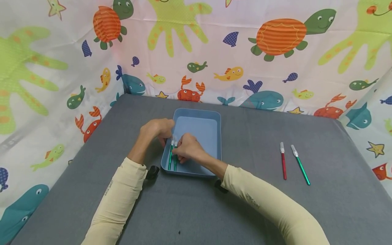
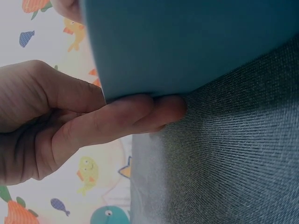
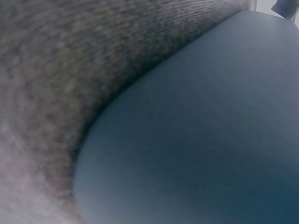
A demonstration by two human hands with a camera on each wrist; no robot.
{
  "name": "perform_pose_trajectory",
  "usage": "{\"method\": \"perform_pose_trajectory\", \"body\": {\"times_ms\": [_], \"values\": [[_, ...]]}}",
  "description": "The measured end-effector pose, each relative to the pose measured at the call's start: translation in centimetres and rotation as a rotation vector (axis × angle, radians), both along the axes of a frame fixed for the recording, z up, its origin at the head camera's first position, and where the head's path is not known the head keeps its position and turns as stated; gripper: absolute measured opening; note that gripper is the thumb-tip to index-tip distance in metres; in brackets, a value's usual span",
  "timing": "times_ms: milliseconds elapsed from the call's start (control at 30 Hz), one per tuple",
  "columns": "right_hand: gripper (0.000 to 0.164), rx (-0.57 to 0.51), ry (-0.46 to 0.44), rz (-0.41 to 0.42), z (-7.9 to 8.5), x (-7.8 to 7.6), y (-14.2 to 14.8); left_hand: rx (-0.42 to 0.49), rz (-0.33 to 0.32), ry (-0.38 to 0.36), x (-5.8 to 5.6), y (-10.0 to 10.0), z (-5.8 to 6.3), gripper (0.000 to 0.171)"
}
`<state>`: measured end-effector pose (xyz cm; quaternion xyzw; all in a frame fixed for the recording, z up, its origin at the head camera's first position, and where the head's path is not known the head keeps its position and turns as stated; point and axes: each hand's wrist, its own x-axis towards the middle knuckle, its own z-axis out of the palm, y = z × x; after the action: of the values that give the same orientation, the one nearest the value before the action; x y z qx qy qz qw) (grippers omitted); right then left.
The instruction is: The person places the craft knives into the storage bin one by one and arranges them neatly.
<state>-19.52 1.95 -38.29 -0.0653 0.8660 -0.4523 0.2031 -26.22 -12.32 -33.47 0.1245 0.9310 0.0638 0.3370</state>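
Observation:
A light blue tray (image 1: 202,131) lies on the grey tabletop. Along its left side, a green felt-tip pen (image 1: 170,158) with a pale cap lies lengthwise. Beside it is a second green pen (image 1: 175,165), which my right hand (image 1: 189,147) pinches from above between thumb and fingers. My left hand (image 1: 157,129) grips the tray's left wall, its fingers pressed along the outside in the left wrist view, under the blue wall (image 2: 187,42). Only the tray's outer wall (image 3: 187,140) and the cloth show in the right wrist view.
Right of the tray, a red pen (image 1: 283,165) and another green pen (image 1: 301,168), both with whitish caps, lie on the grey cloth (image 1: 251,146). A curtain (image 1: 208,92) printed with sea animals stands behind and at both sides.

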Motion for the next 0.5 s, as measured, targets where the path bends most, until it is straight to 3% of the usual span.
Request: {"method": "perform_pose_trajectory", "body": {"times_ms": [267, 433, 500], "values": [[0.028, -0.02, -0.012, 0.049, -0.33, -0.06, 0.33, 0.012, -0.007, 0.003, 0.02, 0.04, -0.2, 0.042], [0.006, -0.04, -0.054, 0.049, -0.13, 0.25, 0.41, 0.016, -0.018, 0.008, -0.04, 0.02, -0.17, 0.041], [0.017, -0.051, -0.073, 0.037, -0.04, 0.41, 0.39, 0.016, -0.021, 0.016, -0.05, -0.03, -0.15, 0.04]]}}
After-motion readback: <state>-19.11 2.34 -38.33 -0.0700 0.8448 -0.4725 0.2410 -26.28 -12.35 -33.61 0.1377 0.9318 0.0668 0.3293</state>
